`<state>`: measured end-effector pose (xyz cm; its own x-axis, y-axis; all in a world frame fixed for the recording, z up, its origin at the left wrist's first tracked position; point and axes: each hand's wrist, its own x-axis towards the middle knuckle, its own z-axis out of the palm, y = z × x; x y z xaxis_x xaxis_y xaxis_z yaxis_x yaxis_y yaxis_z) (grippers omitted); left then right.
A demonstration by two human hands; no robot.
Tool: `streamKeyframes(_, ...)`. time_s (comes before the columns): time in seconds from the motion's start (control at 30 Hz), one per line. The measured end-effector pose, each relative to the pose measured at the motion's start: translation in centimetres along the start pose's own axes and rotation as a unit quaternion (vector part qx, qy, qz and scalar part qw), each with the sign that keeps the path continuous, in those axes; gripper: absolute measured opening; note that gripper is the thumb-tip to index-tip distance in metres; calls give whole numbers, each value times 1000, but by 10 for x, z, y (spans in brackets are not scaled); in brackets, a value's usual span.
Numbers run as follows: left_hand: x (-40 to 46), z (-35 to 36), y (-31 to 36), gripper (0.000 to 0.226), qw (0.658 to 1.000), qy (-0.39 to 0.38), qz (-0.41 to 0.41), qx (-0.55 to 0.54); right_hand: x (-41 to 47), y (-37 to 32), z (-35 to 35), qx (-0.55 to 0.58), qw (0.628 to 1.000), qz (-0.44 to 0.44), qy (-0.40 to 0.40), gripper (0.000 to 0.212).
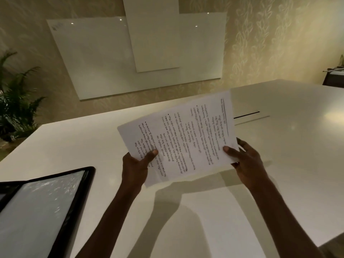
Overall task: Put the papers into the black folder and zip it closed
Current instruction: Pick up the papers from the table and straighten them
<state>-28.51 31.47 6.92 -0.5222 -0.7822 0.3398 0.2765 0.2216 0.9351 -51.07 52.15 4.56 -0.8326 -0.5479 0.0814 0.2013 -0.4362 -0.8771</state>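
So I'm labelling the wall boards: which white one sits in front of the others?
The tall narrow middle board; its edges overlap both wider boards beside it.

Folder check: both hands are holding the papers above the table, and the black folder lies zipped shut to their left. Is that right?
Not quite. The head view shows the black folder lying open, not zipped shut, its clear inner sleeve exposed. The rest holds: the left hand and right hand hold the papers above the table, with the folder to their left.
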Motion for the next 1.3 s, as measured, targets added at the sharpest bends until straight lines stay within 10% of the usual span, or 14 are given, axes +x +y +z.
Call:
streamKeyframes(0.23, 5, -8, -5, 27, 999, -10, -7, 31, 10, -12, -9, -285, 952, -64, -92, 41)
streamKeyframes(1.0, -6, -24, -44, 45, 993, -66, -91, 18, 14, 20, -27, -200, 965, -11, -169, 43)
streamKeyframes(1.3, -3, -11, -30, 27, 999, -4, -37, 35, 10, 18, 3, -199, 975, -74, -66, 32)
